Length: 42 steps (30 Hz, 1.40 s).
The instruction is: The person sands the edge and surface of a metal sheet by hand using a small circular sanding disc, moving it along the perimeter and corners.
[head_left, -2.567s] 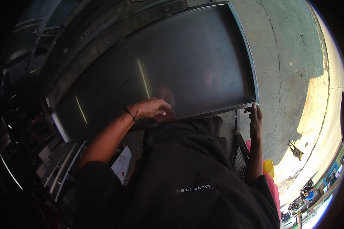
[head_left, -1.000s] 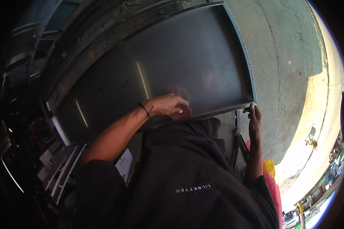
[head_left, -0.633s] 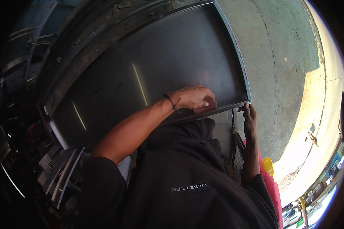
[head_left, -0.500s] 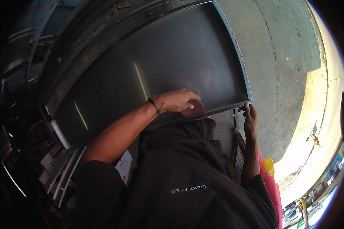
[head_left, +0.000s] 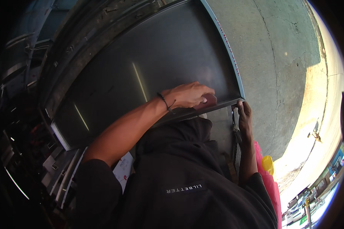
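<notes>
A long dark metal panel (head_left: 114,76) with raised edges lies in front of me. My left hand (head_left: 191,94) presses a flat reddish-brown pad (head_left: 209,102), like a sanding pad, onto the panel close to its near edge. The thumb lies on the pad and the fingers curl over it. At the panel's near right corner my right hand (head_left: 245,110) is closed, its fingertips at the corner; part of its grip is hidden. Light-coloured film with print covers the panel's right edge strip (head_left: 227,49).
Cracked concrete floor (head_left: 256,68) lies to the right, partly in sunlight. Pink material (head_left: 269,183) and a yellow item (head_left: 268,165) are beside my right arm. Metal bars (head_left: 68,175) and a white printed box (head_left: 123,170) sit at the lower left.
My left hand and the pad have slid right along the near edge. The panel's right corner and my right hand appear slightly farther left, and the right fingers have drawn closer around the corner.
</notes>
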Each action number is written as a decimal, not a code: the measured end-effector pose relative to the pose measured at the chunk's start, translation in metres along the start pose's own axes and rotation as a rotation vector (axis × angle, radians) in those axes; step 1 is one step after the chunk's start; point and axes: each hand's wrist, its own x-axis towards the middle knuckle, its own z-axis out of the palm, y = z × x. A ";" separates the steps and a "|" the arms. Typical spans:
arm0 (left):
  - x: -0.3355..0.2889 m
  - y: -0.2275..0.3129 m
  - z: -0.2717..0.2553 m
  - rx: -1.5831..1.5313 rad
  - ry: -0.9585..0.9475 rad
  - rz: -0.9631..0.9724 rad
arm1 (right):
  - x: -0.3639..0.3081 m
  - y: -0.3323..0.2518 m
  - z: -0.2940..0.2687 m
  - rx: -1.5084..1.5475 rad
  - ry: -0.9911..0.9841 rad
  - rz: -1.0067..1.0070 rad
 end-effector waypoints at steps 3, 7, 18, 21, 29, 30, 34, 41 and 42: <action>-0.057 -0.051 0.011 0.002 -0.013 -0.100 | -0.001 -0.003 0.001 0.001 0.002 -0.008; -0.087 -0.072 0.014 -0.031 -0.071 -0.123 | 0.003 0.006 0.001 0.034 0.011 -0.044; -0.009 -0.003 -0.003 0.048 -0.052 -0.094 | 0.006 0.010 0.002 0.014 -0.010 -0.029; -0.042 -0.037 -0.001 -0.018 -0.155 -0.134 | 0.004 0.003 0.003 0.032 -0.005 -0.026; 0.051 0.031 -0.009 0.020 0.030 0.157 | 0.004 0.007 0.006 0.050 -0.010 -0.035; 0.056 0.039 -0.011 0.050 0.007 0.140 | 0.004 0.011 0.005 0.046 -0.007 -0.035; 0.026 -0.001 -0.004 0.082 0.003 0.139 | 0.005 0.005 0.004 0.075 0.008 -0.052; 0.027 0.004 -0.008 -0.039 -0.060 0.110 | 0.003 0.000 0.011 0.108 0.009 -0.075; 0.045 0.020 -0.012 -0.076 -0.057 0.154 | 0.004 0.001 0.010 0.103 0.008 -0.081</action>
